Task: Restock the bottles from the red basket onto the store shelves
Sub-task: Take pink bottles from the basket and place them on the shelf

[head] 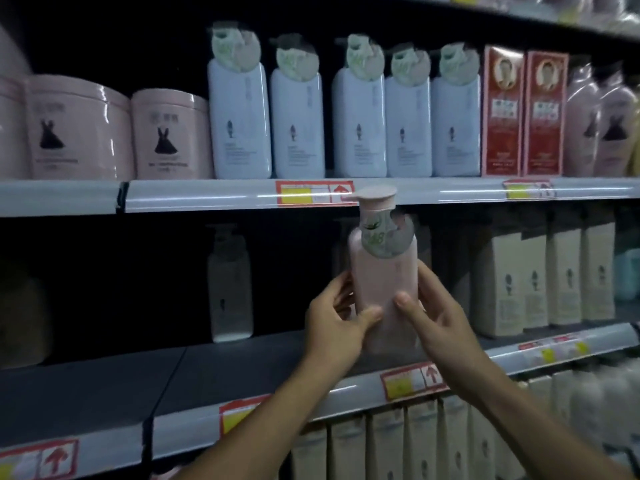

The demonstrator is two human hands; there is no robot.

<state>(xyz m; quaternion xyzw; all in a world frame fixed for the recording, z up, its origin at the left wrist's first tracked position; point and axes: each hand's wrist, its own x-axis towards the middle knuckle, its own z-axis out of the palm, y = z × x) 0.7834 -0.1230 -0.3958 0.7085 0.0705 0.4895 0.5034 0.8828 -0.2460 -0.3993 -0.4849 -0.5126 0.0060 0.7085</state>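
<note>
In the head view, both hands clasp a pale pink plastic pump bottle [382, 285] upright in front of the middle shelf [242, 368]. The left hand [334, 327] wraps its lower left side, thumb across the front; the right hand [438, 320] grips the right side, thumb pressed on the front. The bottle's base hangs just above the shelf's grey front edge, its pump cap overlapping the upper shelf rail [225, 195]. Left of it the dark shelf lies open, with one white pump bottle [230, 289] standing well back. Beige cartons [540, 278] crowd the right.
</note>
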